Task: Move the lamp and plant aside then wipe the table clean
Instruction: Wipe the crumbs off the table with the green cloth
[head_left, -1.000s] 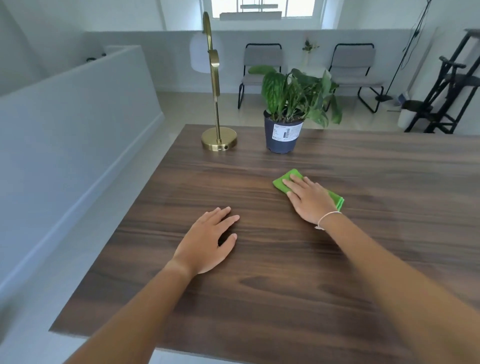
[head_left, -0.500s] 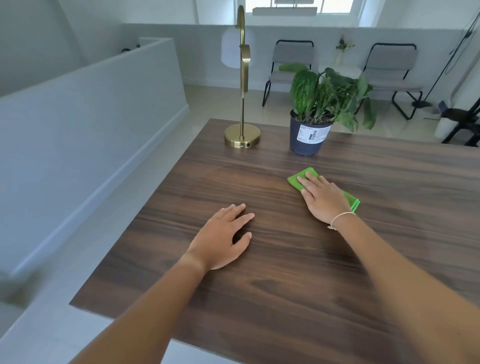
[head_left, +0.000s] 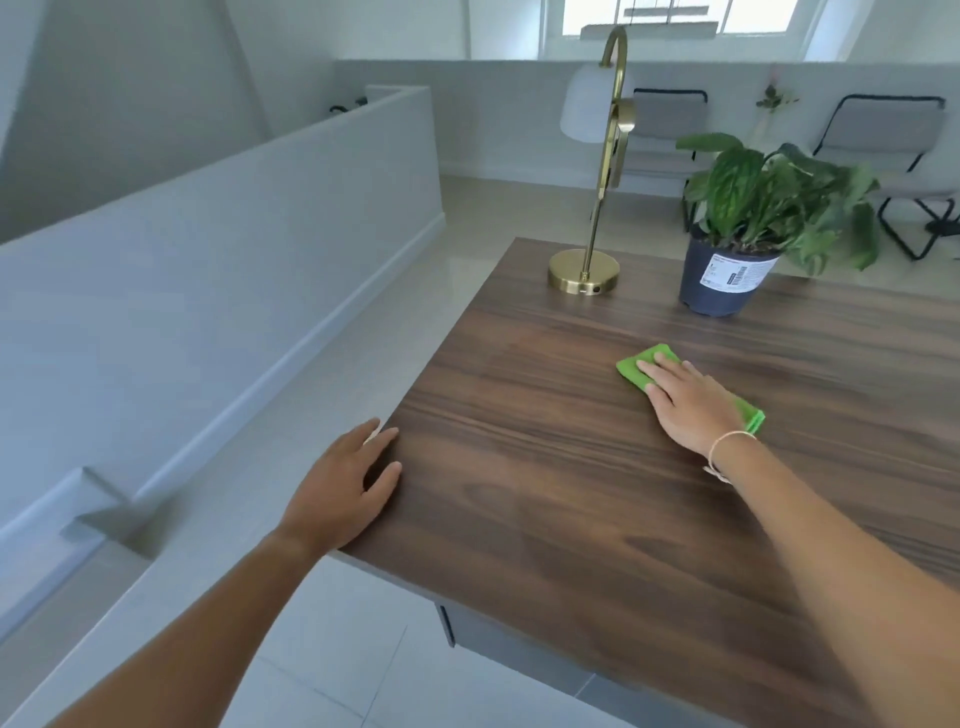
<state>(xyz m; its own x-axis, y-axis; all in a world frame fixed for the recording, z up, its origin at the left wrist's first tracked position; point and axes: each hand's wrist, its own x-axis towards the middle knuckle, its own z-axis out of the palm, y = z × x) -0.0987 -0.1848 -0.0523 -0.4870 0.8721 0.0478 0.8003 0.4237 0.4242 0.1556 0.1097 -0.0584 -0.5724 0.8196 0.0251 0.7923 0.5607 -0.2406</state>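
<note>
A gold lamp (head_left: 586, 270) with a white shade stands at the far left corner of the dark wooden table (head_left: 545, 467). Beside it on the right is a leafy plant in a dark pot (head_left: 724, 280). My right hand (head_left: 685, 400) lies flat, fingers together, pressing a folded green cloth (head_left: 636, 366) onto the tabletop, a little in front of the pot. My left hand (head_left: 348, 488) rests at the table's left edge with fingers apart, holding nothing.
A low white wall (head_left: 234, 249) runs along the left, with pale floor between it and the table. Two grey chairs (head_left: 883, 145) stand against the back wall behind the plant.
The view has swung left. My left hand has slid from the middle of the table to its left edge. My right hand stays on the cloth in front of the pot.
</note>
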